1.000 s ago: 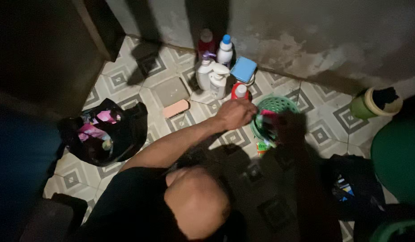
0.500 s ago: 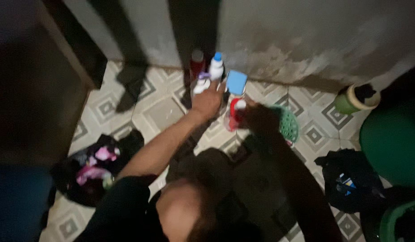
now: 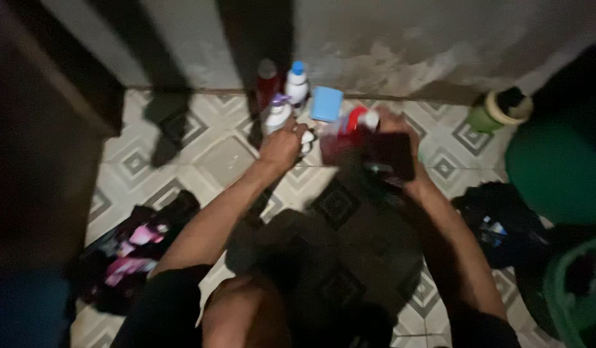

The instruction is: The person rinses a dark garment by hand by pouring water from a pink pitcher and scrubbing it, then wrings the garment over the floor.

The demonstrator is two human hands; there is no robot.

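Left hand (image 3: 282, 143) curled around a white pump bottle (image 3: 304, 140); right hand (image 3: 391, 138) holds a red bottle (image 3: 353, 125) tilted. Both sit among toiletries by the far wall, others untouched on the tiled floor (image 3: 221, 154).

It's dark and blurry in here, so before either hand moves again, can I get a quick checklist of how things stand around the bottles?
1. Left hand at the white bottles: ok, it rests on them; the grip itself cannot be told.
2. Right hand by the red bottle: ok, fingers reach it; a dark thing covers the palm.
3. Bottles upright by the wall: ok for the blue-capped bottle; red bottle blurred, cannot tell.
4. Blue box apart from both hands: ok.
5. Light on the floor: not ok, heavy shadow.
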